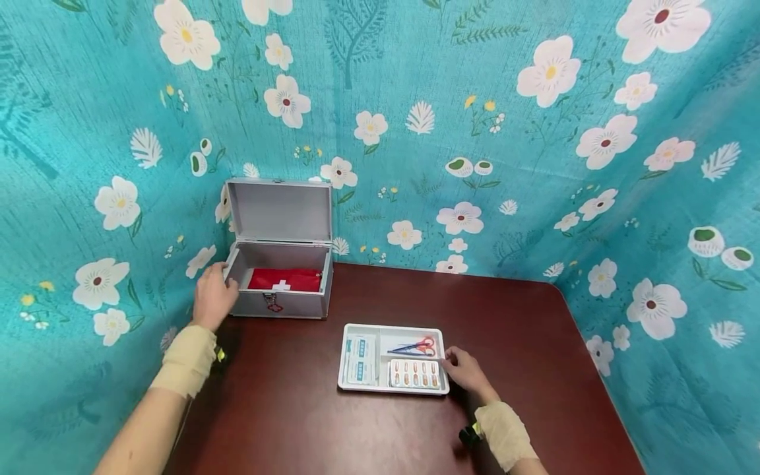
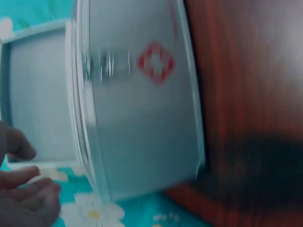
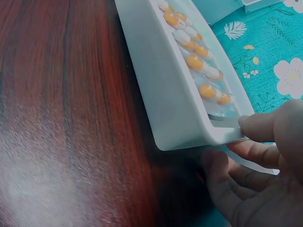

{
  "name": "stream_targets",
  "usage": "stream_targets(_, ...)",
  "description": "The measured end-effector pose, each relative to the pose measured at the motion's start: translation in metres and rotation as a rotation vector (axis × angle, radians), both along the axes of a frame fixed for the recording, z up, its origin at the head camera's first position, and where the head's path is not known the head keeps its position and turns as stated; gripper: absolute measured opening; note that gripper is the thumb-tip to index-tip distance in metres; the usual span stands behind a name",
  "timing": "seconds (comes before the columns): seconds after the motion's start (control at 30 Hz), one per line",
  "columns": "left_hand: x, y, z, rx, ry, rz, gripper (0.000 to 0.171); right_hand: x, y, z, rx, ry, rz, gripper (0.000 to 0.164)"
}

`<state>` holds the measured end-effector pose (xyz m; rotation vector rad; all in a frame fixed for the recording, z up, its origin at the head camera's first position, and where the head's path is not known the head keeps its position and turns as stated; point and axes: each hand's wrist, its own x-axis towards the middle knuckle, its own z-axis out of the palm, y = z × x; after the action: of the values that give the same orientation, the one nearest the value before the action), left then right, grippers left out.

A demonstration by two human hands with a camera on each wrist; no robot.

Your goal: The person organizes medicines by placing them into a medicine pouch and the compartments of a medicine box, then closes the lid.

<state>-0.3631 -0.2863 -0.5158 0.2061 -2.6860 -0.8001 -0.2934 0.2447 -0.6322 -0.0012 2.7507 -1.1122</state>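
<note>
A silver first-aid box (image 1: 279, 305) stands at the back left with its lid (image 1: 280, 212) raised. Inside it lies a red pouch (image 1: 297, 280) with a white cross. My left hand (image 1: 214, 296) is at the box's left side, fingers loosely bent with nothing between them; whether they touch the box I cannot tell. At the right end of a white divided tray (image 1: 386, 390), my right hand (image 3: 265, 161) pinches the rim, thumb on top and fingers lower down. The tray holds packets (image 1: 361, 359), scissors (image 1: 415, 346) and a capsule blister pack (image 1: 414, 375).
The dark reddish-brown table (image 1: 380, 435) has a rounded far right corner. A turquoise flowered cloth (image 1: 404, 165) hangs behind it and along both sides. The raised lid stands close to the back cloth.
</note>
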Motion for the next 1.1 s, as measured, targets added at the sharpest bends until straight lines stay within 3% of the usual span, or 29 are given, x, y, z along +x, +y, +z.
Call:
stream_targets(0.1, -0.013, -0.016, -0.001, -0.037, -0.215, -0.056, 0.048, 0.006, 0.005, 0.004, -0.002, -0.028, 0.008, 0.007)
stream_targets(0.17, -0.020, -0.024, -0.006, -0.052, -0.352, -0.102, 0.043, 0.011, 0.007, 0.005, -0.012, -0.053, 0.027, 0.009)
stream_targets(0.27, -0.024, -0.036, -0.016, -0.028, -0.456, -0.130, 0.028, 0.017, 0.007, 0.004, -0.038, -0.085, 0.064, 0.016)
stream_targets(0.47, -0.024, -0.055, -0.027, 0.026, -0.440, -0.134, 0.016, 0.029, 0.001, -0.003, -0.069, -0.083, 0.088, 0.013)
stream_targets(0.7, -0.027, -0.045, -0.024, -0.062, -0.434, -0.219, 0.023, 0.033, 0.002, 0.005, -0.083, -0.025, 0.019, 0.007)
stream_targets(0.87, -0.030, -0.024, -0.025, -0.079, -0.352, -0.248, 0.019, 0.026, 0.017, 0.031, -0.088, -0.065, -0.059, 0.011)
stream_targets(0.97, -0.029, -0.010, -0.028, -0.069, -0.321, -0.259, 0.018, 0.021, 0.027, 0.054, -0.069, -0.062, -0.062, 0.015)
stream_targets(1.1, -0.017, 0.014, -0.029, -0.044, -0.307, -0.284, 0.018, 0.022, 0.044, 0.087, -0.028, -0.051, -0.044, 0.020)
